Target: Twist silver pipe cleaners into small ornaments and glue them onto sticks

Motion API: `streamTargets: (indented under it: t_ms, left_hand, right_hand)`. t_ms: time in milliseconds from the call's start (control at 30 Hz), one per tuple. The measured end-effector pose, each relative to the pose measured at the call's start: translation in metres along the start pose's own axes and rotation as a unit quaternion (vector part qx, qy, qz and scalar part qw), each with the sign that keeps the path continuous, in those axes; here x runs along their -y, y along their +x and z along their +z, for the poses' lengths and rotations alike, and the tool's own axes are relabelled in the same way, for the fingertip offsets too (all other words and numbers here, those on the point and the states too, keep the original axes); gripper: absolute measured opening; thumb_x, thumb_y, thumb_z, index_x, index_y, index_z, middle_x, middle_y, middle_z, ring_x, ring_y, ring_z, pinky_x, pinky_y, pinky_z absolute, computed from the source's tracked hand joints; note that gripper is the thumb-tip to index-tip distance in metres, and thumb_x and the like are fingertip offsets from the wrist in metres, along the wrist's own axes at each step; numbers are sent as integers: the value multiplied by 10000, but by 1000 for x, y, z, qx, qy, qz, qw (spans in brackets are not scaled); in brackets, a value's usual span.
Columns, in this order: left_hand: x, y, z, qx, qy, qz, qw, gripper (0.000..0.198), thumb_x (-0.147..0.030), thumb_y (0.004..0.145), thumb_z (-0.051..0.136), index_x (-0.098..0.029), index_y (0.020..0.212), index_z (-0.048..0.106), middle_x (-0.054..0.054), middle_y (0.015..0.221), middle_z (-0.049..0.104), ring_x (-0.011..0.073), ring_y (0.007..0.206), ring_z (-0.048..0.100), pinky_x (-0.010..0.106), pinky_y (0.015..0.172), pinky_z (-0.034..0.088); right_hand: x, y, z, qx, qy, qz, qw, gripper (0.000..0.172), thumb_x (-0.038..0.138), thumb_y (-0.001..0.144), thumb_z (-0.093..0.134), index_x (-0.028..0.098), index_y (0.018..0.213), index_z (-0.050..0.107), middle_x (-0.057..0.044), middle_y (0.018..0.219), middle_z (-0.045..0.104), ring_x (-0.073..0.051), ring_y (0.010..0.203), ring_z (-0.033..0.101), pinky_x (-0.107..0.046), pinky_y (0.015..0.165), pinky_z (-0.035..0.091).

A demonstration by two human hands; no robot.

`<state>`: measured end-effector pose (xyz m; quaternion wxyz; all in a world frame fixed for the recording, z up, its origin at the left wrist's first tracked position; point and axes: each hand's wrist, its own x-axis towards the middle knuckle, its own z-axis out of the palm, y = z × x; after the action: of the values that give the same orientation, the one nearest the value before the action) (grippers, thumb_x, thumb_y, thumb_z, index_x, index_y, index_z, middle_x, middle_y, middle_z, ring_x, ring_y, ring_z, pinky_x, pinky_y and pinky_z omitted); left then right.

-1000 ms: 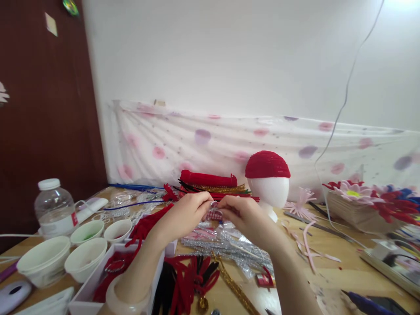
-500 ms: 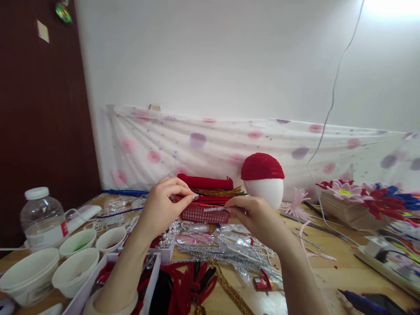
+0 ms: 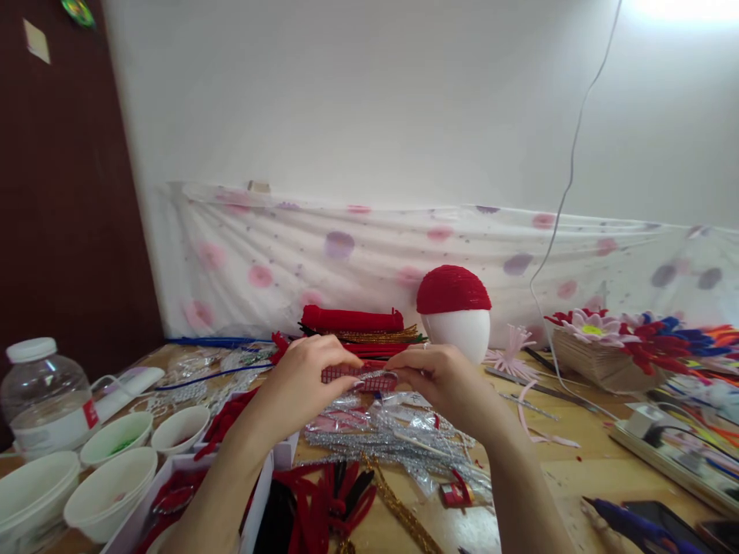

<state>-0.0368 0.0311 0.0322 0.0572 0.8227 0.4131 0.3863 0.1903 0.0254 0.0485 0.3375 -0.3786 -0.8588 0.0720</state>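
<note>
Both hands meet above the middle of the table on a red mesh piece [image 3: 376, 382] with a grid pattern and a short silver tinsel strip along its top edge. My left hand [image 3: 309, 377] pinches it from the left with thumb and fingers. From the right, my right hand [image 3: 442, 371] pinches its other end, fingertips partly hidden. Behind them lies a red bundle of fuzzy stems [image 3: 352, 318], with gold and green stems under it. A white head form [image 3: 459, 335] wearing a red cap [image 3: 453, 290] stands behind my right hand.
White bowls [image 3: 112, 492] and a plastic bottle [image 3: 46, 400] stand at left, near an open box of red pieces [image 3: 173, 500]. Silver tinsel stems [image 3: 369, 438] lie in front. A basket of fuzzy flowers [image 3: 606, 358], a power strip [image 3: 675, 454] and a blue glue gun [image 3: 629, 523] are at right.
My left hand has moved right and lower along the mesh, so the hands are closer together and cover more of it. The view has shifted slightly right.
</note>
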Motion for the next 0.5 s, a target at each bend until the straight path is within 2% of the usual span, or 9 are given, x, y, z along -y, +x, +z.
streamTargets:
  t_ms: [133, 300, 400, 500]
  left_hand:
    - [-1, -1, 4, 58, 38, -16, 997, 162, -155, 837, 680, -235, 732, 774, -7, 806, 798, 212, 808, 687, 387, 852, 433]
    - [-2, 0, 0, 61, 33, -24, 997, 193, -140, 812, 624, -207, 665, 728, 7, 732, 762, 203, 727, 666, 353, 746, 435]
    - [0, 0, -8, 15, -39, -34, 999, 179, -194, 817, 617, -211, 667, 712, -6, 715, 728, 182, 710, 638, 304, 666, 426]
    - [4, 1, -8, -77, -188, -54, 978, 151, -259, 783, 692, -220, 641, 726, -21, 671, 688, 169, 697, 601, 283, 636, 413]
  right_hand:
    - [2, 1, 2, 5, -4, 0, 1000, 227, 184, 943, 571, 217, 898, 791, -31, 863, 787, -179, 775, 697, -304, 713, 489]
    - [3, 2, 1, 14, -10, 6, 1000, 207, 175, 925, 576, 201, 874, 775, -31, 843, 775, -175, 761, 673, -304, 710, 477]
    - [4, 0, -3, 15, 27, 13, 999, 202, 171, 923, 562, 197, 841, 745, -15, 788, 750, -151, 712, 644, -278, 669, 458]
    - [11, -1, -2, 15, 76, 9, 997, 198, 163, 924, 549, 192, 791, 692, 9, 698, 691, -120, 637, 588, -246, 602, 413]
